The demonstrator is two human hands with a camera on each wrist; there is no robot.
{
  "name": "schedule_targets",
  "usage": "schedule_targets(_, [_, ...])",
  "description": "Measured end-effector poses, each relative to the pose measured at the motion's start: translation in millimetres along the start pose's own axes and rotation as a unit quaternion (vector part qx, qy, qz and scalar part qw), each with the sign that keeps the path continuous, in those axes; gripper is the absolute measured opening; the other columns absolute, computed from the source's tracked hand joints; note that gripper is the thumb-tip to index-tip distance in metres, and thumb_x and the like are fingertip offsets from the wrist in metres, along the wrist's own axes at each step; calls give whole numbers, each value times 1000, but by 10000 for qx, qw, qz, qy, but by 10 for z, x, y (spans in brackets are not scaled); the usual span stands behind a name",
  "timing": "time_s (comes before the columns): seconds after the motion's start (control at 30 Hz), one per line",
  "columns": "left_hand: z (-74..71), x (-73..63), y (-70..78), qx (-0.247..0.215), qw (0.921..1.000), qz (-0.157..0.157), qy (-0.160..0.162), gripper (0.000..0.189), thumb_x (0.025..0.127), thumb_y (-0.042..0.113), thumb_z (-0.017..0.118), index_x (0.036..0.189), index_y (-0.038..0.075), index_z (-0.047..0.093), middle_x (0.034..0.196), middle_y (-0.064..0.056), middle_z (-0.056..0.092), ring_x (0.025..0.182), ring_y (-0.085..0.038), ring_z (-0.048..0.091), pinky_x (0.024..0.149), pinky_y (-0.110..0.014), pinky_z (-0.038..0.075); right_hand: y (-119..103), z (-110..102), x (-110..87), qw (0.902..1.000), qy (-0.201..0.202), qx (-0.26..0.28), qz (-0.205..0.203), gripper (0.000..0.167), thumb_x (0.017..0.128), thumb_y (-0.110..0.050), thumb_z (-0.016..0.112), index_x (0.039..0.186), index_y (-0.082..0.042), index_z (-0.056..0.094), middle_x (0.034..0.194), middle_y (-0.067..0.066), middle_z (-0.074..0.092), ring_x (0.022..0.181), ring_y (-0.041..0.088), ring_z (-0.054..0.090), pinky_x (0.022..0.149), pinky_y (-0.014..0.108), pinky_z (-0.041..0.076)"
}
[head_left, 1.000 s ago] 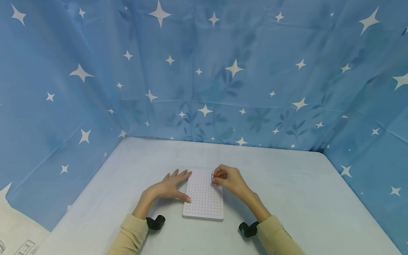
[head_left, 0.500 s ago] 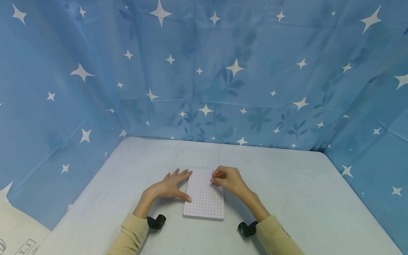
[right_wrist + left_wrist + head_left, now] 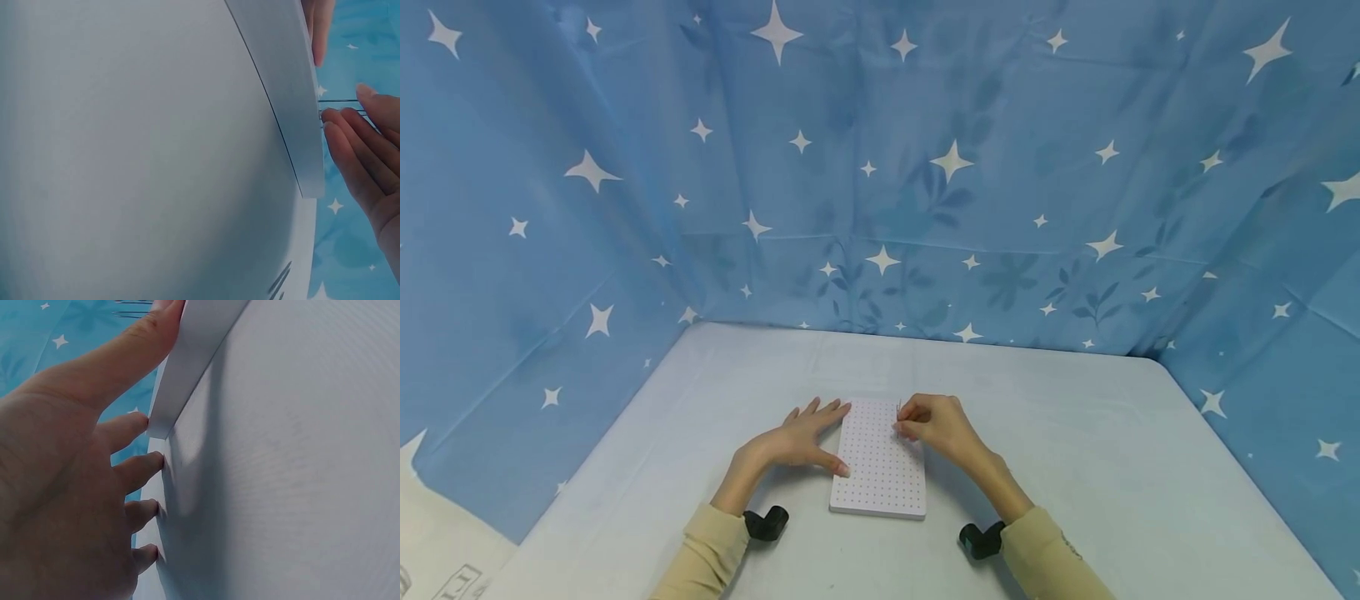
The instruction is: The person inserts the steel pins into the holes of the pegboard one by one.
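A white board [image 3: 880,479] with rows of small dark dots or holes lies flat on the table. My left hand [image 3: 793,439] is spread at its left side, with the thumb and index finger touching the edge. In the left wrist view, the thumb [image 3: 134,353] presses on the board's rim. Over the upper right of the board, my right hand [image 3: 942,425] pinches thin metal pins [image 3: 898,408]. Seen from the right wrist, several slim pins [image 3: 337,100] stick out from the board's face among the fingertips. Whether their ends sit in holes cannot be made out.
The board rests on a white-covered table [image 3: 1060,450]. A few thin dark rods [image 3: 280,281] lie on the table beyond the board in the right wrist view. A blue star-patterned curtain [image 3: 880,167] hangs behind and along the sides.
My right hand has shifted slightly left and toward me, still pinching at the pins. The left hand and the board have stayed in place.
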State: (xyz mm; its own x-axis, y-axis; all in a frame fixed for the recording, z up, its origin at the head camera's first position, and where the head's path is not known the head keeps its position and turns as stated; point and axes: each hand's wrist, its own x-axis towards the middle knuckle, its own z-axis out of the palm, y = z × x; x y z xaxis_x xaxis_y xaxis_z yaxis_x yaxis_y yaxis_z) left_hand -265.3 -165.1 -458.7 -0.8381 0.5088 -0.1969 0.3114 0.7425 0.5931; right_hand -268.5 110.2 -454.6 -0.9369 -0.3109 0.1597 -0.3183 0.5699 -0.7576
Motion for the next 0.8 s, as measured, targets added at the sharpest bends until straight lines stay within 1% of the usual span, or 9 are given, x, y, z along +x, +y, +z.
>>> schedule_targets(0.17, [10,11,-17,-5,10000,11,19,109,78,48,87,164,12,29,170,-18,22,158,-48,7,126,-67,4,10,-41,-29,9999,-131,-74,-43,9,87,-3,79,89,-10,74,86,1,75,76,10,70,67,21,60])
schedule_targets(0.37, [20,10,-34,-31,10000,-27,65,109,77,47,88,163,13,31,170,-17,23,158,-47,8,126,-66,5,24,-93,-71,9991,-220,-357,-72,9,89,-6,78,91,-14,75,89,1,75,80,10,68,73,24,60])
schedule_targets(0.43, [18,8,-41,-27,10000,-39,69,109,77,47,88,163,13,31,170,-17,23,158,-47,8,127,-66,5,28,-107,-82,9985,-242,-473,-86,9,89,-7,78,91,-15,75,88,-1,75,80,9,67,74,24,59])
schedule_targets(0.6, [18,4,-48,-52,10000,-35,65,110,77,47,88,163,13,30,170,-17,23,158,-46,7,127,-66,4,47,-174,-126,9970,-265,-713,-114,8,90,-8,78,94,-14,76,88,-6,74,80,9,64,74,24,57])
schedule_targets(0.8, [10,8,-47,-126,9999,21,59,110,77,47,88,163,12,29,171,-17,22,158,-47,6,127,-66,3,112,-286,-190,9947,-283,-976,-174,14,90,-6,76,104,-11,76,94,-2,74,82,9,64,73,23,57])
